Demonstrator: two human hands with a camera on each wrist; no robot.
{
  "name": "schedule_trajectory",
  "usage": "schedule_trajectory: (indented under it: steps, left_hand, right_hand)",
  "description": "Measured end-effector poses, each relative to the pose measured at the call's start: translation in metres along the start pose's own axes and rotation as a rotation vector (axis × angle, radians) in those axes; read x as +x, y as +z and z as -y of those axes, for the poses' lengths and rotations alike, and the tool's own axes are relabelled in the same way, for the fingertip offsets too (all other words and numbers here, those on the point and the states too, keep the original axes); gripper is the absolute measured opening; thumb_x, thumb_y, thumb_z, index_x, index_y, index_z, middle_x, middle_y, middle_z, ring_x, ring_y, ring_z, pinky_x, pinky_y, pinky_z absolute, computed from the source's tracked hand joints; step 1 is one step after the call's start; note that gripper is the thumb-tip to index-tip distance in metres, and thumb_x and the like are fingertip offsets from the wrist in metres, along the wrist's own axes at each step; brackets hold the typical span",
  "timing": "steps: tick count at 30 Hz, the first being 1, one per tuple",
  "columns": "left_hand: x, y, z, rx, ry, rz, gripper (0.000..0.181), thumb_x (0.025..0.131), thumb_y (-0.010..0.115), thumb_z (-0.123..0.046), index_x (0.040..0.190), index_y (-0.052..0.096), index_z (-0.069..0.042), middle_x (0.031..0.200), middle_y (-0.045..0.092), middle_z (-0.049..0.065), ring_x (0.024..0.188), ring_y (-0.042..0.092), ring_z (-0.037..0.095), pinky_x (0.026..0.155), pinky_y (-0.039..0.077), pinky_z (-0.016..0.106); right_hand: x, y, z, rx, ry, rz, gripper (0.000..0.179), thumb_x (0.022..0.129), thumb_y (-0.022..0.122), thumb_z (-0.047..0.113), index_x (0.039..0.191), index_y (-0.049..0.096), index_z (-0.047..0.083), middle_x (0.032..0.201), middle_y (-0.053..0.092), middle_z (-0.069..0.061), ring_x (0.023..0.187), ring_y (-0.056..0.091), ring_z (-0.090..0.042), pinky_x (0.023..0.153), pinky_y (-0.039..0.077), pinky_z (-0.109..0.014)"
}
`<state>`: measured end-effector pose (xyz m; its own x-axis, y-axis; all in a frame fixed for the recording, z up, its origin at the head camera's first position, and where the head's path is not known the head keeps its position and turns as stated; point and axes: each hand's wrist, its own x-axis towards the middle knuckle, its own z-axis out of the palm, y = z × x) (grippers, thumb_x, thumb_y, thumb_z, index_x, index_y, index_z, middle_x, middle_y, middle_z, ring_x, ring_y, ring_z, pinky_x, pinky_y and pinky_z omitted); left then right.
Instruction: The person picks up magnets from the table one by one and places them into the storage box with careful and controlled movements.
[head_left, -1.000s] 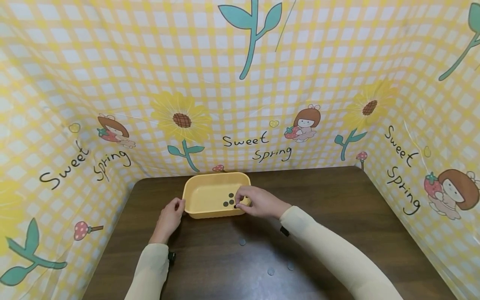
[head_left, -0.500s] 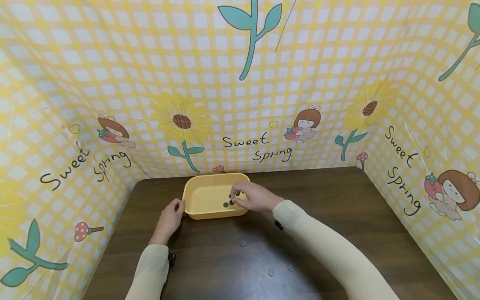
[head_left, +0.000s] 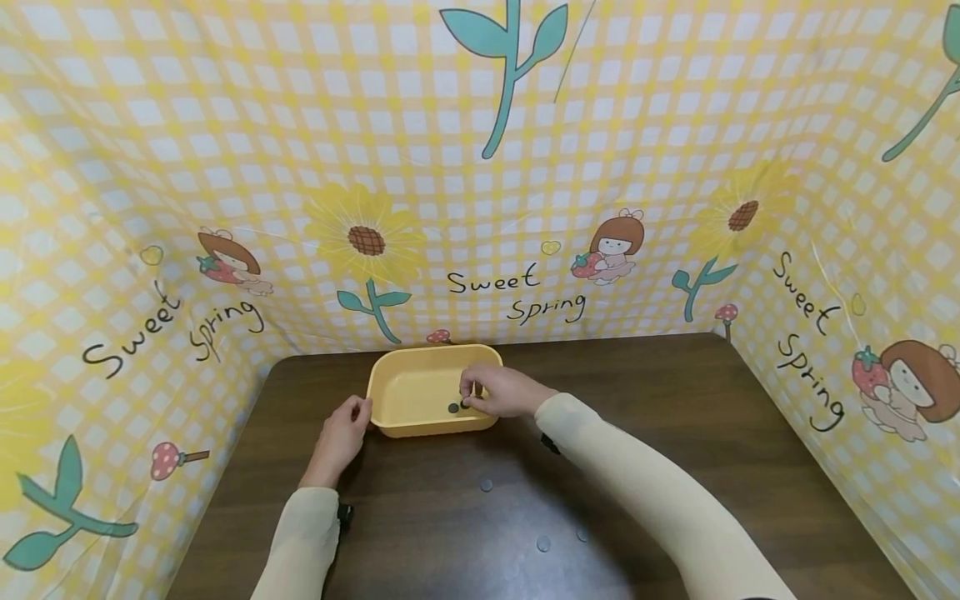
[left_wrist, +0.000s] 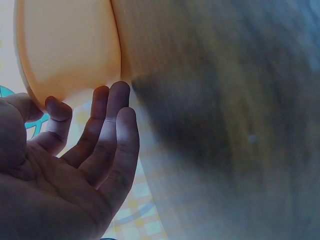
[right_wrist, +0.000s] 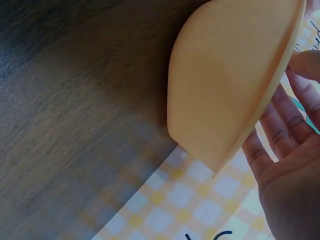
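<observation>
A shallow yellow plastic basin stands at the back of the table. My left hand holds the rim at its left end, thumb and index finger at the edge; the left wrist view shows the other fingers extended beside it. My right hand reaches over the right side into the basin. Its thumb and index fingertips meet at a small dark round disc, seemingly pinching it. Another dark disc lies just left on the basin floor. The right hand hides the floor beneath it.
On the brown table, in front of the basin, lie a greyish disc and, nearer the front, a second disc and a third disc. A checked yellow cloth encloses the back and sides.
My right hand has moved slightly left and deeper into the basin, covering some discs that showed a second ago. The left hand stays on the rim. The discs on the table have not moved.
</observation>
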<state>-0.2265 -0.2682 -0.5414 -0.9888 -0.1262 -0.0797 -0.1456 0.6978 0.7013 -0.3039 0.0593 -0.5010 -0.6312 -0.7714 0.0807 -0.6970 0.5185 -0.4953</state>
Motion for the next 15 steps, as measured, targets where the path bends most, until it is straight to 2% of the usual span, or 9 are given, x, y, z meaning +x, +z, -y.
schedule_trajectory:
  steps: [5,11,15]
  left_hand:
    - [0.0,0.0,0.0,0.001,0.005,-0.001,0.044,0.116,0.041,-0.05,0.109,0.062,-0.012,0.098,0.066,0.009,0.085,0.057,0.028,0.077,0.042,0.041]
    - [0.0,-0.001,-0.001,-0.004,0.003,0.003,0.045,0.116,0.04,-0.05,0.11,0.062,-0.011,0.099,0.066,0.01,0.085,0.057,0.028,0.077,0.042,0.041]
    - [0.0,0.0,-0.001,-0.005,0.006,0.004,0.045,0.116,0.04,-0.051,0.109,0.062,-0.012,0.097,0.065,0.009,0.084,0.057,0.028,0.076,0.042,0.041]
  right_hand:
    - [0.006,0.004,-0.005,-0.039,0.007,0.029,0.012,0.106,0.071,0.02,0.097,0.062,0.022,0.104,0.061,0.007,0.1,0.066,-0.014,0.085,0.053,-0.026]
    - [0.011,0.005,-0.004,-0.043,-0.002,0.057,0.012,0.104,0.072,0.016,0.094,0.066,0.018,0.104,0.064,0.002,0.096,0.064,-0.016,0.083,0.052,-0.027]
    - [0.013,0.005,-0.001,-0.081,0.012,0.08,0.013,0.104,0.072,0.016,0.093,0.066,0.019,0.103,0.064,0.001,0.092,0.062,-0.013,0.08,0.051,-0.026]
